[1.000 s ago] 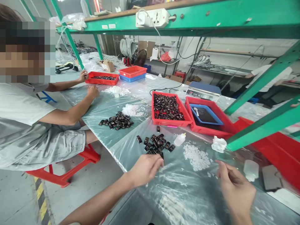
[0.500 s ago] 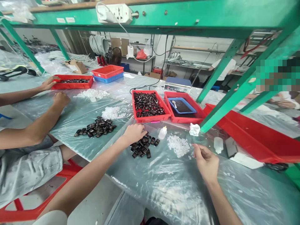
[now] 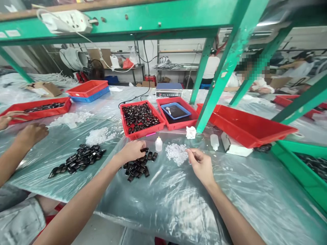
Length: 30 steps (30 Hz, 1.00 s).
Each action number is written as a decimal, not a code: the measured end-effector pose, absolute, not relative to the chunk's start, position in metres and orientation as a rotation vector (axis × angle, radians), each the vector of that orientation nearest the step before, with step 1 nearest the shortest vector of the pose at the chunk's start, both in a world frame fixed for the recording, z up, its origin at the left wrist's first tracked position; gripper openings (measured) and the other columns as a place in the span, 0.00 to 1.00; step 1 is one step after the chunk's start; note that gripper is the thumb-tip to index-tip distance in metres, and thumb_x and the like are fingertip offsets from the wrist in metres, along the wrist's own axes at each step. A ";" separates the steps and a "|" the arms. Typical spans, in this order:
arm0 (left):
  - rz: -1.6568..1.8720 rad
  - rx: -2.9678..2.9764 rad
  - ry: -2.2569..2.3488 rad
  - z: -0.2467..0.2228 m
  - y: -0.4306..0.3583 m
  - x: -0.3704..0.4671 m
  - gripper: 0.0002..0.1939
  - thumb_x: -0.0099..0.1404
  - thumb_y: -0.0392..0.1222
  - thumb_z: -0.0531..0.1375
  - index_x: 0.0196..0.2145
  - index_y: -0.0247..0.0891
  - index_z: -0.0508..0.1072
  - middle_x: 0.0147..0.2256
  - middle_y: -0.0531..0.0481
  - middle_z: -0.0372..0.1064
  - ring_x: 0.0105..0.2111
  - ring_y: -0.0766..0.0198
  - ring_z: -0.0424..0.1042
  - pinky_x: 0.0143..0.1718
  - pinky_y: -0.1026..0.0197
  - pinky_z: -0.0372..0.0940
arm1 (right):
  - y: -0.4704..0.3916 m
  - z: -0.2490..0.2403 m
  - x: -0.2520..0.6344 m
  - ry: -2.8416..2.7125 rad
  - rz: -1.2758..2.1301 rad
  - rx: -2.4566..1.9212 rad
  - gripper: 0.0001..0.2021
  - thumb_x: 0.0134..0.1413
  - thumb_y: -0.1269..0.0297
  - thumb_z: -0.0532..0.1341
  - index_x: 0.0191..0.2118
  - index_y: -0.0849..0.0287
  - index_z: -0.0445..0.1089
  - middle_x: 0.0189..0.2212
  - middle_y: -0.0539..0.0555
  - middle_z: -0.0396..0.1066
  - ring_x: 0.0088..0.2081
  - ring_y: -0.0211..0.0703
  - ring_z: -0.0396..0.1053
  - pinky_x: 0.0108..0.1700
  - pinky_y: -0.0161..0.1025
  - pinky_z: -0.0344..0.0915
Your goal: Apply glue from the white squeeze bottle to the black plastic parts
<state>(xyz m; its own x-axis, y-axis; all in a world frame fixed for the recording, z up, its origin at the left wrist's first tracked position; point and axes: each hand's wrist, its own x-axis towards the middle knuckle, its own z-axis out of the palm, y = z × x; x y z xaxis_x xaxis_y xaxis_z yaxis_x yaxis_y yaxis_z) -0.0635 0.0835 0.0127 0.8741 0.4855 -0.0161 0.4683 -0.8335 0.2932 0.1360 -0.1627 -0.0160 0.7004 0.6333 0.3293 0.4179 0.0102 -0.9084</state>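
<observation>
My left hand (image 3: 132,151) is above a pile of small glossy black plastic parts (image 3: 136,169), its fingers closed on one black plastic part (image 3: 144,149). My right hand (image 3: 201,166) is at the right edge of a heap of tiny clear-white pieces (image 3: 176,153). Its thumb and forefinger are pinched together; whatever is between them is too small to make out. A small white squeeze bottle (image 3: 158,145) with a yellowish tip stands between the black pile and the white heap.
Behind are red trays, one full of black parts (image 3: 140,117), one holding a blue tray (image 3: 176,111). A green post (image 3: 217,78), crumpled white tissue (image 3: 190,132) and tilted red bin (image 3: 250,127) stand right. At left, a co-worker's hands (image 3: 32,136) are near another black pile (image 3: 79,158).
The view has swung to the right. My left hand has lifted slightly with a black part now showing in its fingers. My right hand has moved in to the white heap, fingers pinched.
</observation>
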 end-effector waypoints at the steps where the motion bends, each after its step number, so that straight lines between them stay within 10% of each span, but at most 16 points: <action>1: 0.180 2.721 0.724 0.015 0.083 -0.066 0.04 0.59 0.39 0.61 0.34 0.39 0.74 0.33 0.50 0.76 0.34 0.59 0.73 0.35 0.60 0.63 | -0.163 -0.016 0.135 -0.868 0.209 -1.611 0.19 0.61 0.48 0.62 0.28 0.59 0.72 0.17 0.46 0.58 0.21 0.37 0.57 0.26 0.36 0.57; 7: 0.811 2.206 0.508 0.041 0.044 -0.061 0.16 0.63 0.47 0.63 0.45 0.37 0.76 0.37 0.48 0.77 0.35 0.61 0.73 0.38 0.60 0.67 | -0.163 -0.010 0.126 -0.902 0.420 -1.505 0.18 0.60 0.47 0.64 0.39 0.59 0.76 0.21 0.49 0.69 0.21 0.38 0.62 0.25 0.36 0.61; 13: 0.850 2.180 0.240 0.034 -0.018 -0.003 0.08 0.62 0.37 0.62 0.40 0.38 0.75 0.35 0.50 0.75 0.34 0.63 0.71 0.39 0.61 0.67 | -0.160 -0.010 0.120 -0.859 0.677 -1.329 0.30 0.56 0.47 0.67 0.61 0.53 0.68 0.48 0.62 0.78 0.35 0.46 0.76 0.20 0.33 0.64; 20: 0.951 1.935 0.196 -0.003 -0.027 0.012 0.10 0.63 0.36 0.64 0.43 0.38 0.77 0.42 0.45 0.75 0.41 0.61 0.73 0.41 0.59 0.67 | -0.160 -0.014 0.121 -0.923 0.511 -1.403 0.27 0.54 0.53 0.70 0.58 0.54 0.71 0.53 0.63 0.75 0.43 0.51 0.76 0.20 0.33 0.67; 30: 0.754 1.894 0.322 -0.014 -0.030 0.008 0.14 0.59 0.40 0.68 0.43 0.37 0.76 0.37 0.47 0.76 0.33 0.63 0.72 0.33 0.61 0.66 | -0.160 -0.027 0.130 -0.981 0.282 -1.660 0.23 0.50 0.43 0.69 0.43 0.58 0.78 0.26 0.55 0.76 0.24 0.44 0.71 0.25 0.38 0.70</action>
<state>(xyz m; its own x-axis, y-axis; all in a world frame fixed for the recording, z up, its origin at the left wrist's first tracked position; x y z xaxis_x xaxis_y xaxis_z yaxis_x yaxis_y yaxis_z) 0.0076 -0.0301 -0.0137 0.7677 0.5327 0.3563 -0.1106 -0.4376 0.8924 0.1300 -0.1603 -0.0271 0.6243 0.7218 0.2988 0.4525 -0.0223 -0.8915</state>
